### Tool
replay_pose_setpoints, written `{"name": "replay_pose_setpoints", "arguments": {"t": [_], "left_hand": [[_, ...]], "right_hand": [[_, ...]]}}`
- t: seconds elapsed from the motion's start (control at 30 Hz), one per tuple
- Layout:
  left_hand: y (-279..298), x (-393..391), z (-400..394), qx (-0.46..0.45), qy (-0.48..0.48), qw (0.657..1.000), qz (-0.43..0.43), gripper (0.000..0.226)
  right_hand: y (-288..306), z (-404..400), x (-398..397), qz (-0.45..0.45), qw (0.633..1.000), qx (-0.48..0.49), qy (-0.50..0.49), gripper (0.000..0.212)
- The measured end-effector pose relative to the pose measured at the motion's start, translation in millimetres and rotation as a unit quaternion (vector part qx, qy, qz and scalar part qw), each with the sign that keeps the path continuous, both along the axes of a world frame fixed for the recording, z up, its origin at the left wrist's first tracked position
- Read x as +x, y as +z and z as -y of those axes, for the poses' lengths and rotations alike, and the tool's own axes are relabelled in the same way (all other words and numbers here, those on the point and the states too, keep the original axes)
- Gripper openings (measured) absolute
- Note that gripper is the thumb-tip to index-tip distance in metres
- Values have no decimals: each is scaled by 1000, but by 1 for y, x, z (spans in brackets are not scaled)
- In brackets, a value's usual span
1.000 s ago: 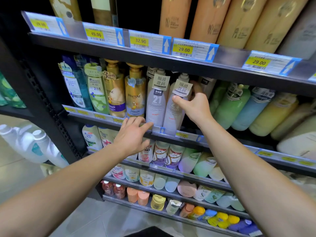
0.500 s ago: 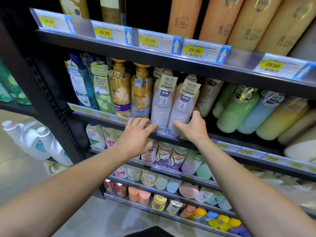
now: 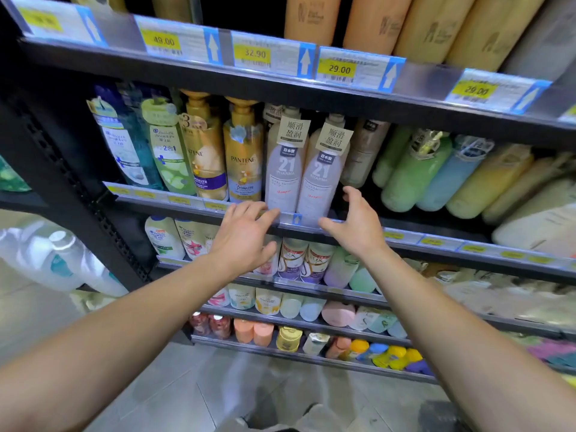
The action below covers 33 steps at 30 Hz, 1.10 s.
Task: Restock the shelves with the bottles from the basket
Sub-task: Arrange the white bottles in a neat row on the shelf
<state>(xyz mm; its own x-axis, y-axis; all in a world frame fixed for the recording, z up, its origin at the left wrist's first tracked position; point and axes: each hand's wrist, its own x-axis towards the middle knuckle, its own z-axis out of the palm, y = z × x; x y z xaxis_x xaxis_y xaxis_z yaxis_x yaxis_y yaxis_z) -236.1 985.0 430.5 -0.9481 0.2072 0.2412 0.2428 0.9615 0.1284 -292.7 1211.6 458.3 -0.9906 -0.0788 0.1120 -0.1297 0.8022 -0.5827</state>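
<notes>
The two white bottles (image 3: 304,173) stand upright just above both hands; the right hand (image 3: 355,227) is nearer, the left hand (image 3: 246,241) lower-left — both spread wide, nothing held.

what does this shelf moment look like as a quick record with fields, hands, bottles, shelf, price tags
left hand: open, fingers spread, in front of the shelf edge, nothing in its grip
right hand: open, beside the base of the right white bottle, holding nothing
white bottles: two marked 21, upright, side by side
left neighbours: two gold Pantene bottles
right neighbours: green bottle, leaning
price tags above: 49.00, 32.90, 29.00
basket: not in view
</notes>
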Motion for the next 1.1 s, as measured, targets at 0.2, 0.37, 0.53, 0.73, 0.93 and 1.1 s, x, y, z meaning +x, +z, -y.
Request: {"name": "replay_pose_setpoints", "arguments": {"t": [0.2,0.37,0.53,0.73,0.93,1.1], "left_hand": [[2,18,-53,16,-72,997,-2,65],[-2,36,-131,3,-138,990,10,69],[-13,75,-238,-16,-213,977,11,67],[-36,149,-392,-22,-304,952,34,69],[-55,209,-529,-36,-391,916,80,66],[-88,221,-618,-58,-434,891,116,70]], "right_hand": [[-13,-57,52,-19,994,103,33,81],[-28,-132,111,-1,986,164,19,81],[-47,-239,195,9,979,201,-36,80],[-71,-381,315,41,969,227,-88,76],[-94,-500,411,111,952,219,-180,74],[-123,-580,455,166,934,207,-239,75]]}}
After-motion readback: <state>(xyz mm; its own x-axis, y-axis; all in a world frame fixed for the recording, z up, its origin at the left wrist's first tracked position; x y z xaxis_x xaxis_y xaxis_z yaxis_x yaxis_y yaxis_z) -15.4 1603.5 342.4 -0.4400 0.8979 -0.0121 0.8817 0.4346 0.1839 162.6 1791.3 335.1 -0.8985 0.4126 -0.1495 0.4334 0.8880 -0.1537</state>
